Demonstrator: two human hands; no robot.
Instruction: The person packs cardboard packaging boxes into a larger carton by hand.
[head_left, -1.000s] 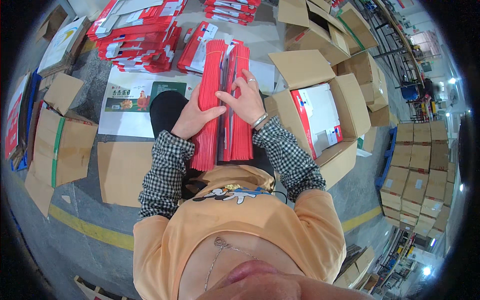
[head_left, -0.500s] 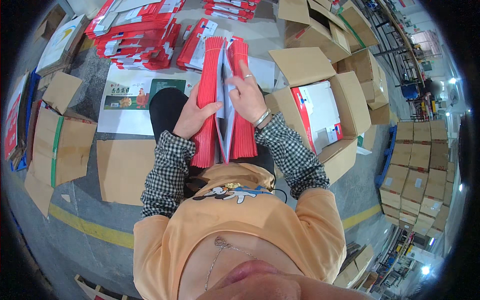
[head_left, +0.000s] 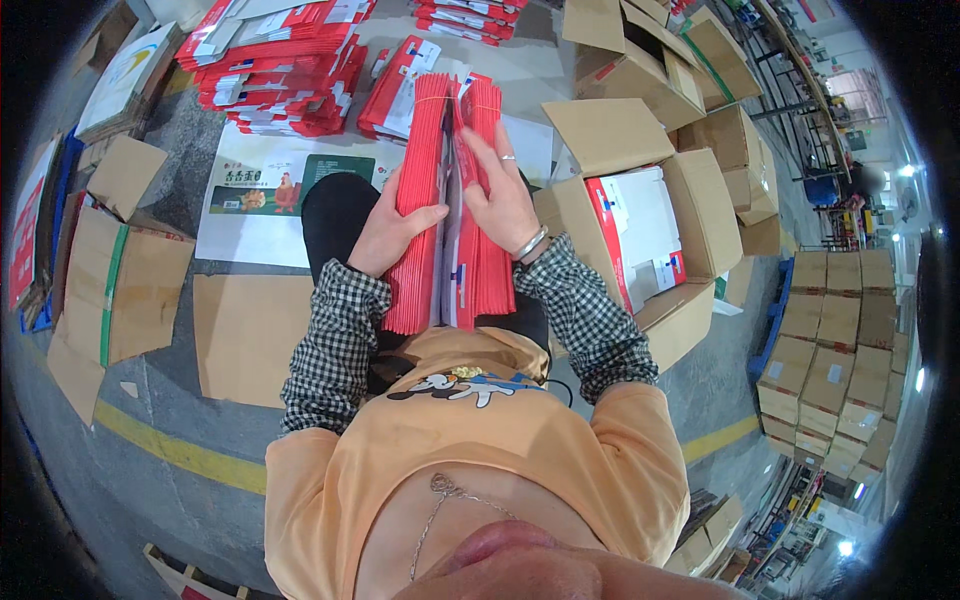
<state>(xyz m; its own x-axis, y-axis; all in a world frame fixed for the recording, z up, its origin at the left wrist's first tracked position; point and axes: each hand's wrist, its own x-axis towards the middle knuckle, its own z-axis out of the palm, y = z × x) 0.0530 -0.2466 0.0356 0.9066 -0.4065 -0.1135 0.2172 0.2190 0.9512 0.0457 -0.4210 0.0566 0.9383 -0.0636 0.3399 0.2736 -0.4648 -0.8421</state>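
Two thick bundles of flat red folded cartons stand side by side on my lap, edges toward me: a left bundle (head_left: 420, 240) and a right bundle (head_left: 488, 270). Pale carton panels (head_left: 457, 255) show in the narrow gap between them. My left hand (head_left: 390, 228) is closed round the left bundle, thumb on its inner side. Across the right bundle lies my right hand (head_left: 503, 195), its fingers stretched out and slightly apart near the gap. A band (head_left: 432, 98) crosses the upper end of the left bundle.
Right of my lap, an open cardboard box (head_left: 700, 205) holds red-and-white flat cartons (head_left: 640, 225). Piles of red cartons (head_left: 285, 80) lie ahead on the left. More open boxes (head_left: 625, 80) stand at the far right, another box (head_left: 150, 290) at left. Stacked boxes (head_left: 830, 350) fill a pallet.
My right hand has straightened its curled fingers and laid them on the right bundle. The gap between the bundles has narrowed. My left hand keeps its hold.
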